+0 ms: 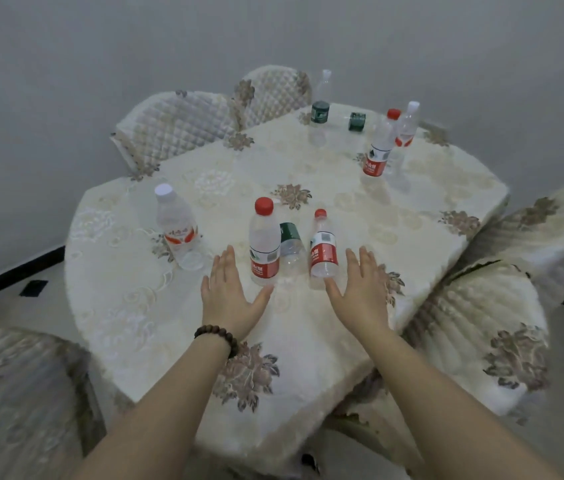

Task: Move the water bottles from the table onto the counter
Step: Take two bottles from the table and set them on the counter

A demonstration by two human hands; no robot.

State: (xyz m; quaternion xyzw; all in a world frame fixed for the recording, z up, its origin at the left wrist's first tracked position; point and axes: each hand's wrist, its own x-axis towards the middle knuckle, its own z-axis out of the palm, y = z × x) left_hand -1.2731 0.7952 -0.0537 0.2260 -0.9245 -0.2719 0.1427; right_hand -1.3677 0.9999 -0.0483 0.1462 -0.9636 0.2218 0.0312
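Both hands are reaching out flat over the near part of the cloth-covered counter [308,327], fingers straight and spread, holding nothing. The left hand [230,299] — a dark beaded bracelet [217,336] circling its wrist — is hovering just beside the tall clear plastic bottle with red cap and red label [264,242]. The right hand [360,289] is sitting just beside the smaller red-capped bottle [323,245]. A green-labelled clear bottle [291,247] is standing between those two. A white-capped bottle with orange label [176,226] is leaning near the left edge. Four more bottles are clustering at the far right corner, leaving bare cloth open across the middle. Quilted chairs [176,126] are crowding the edges.
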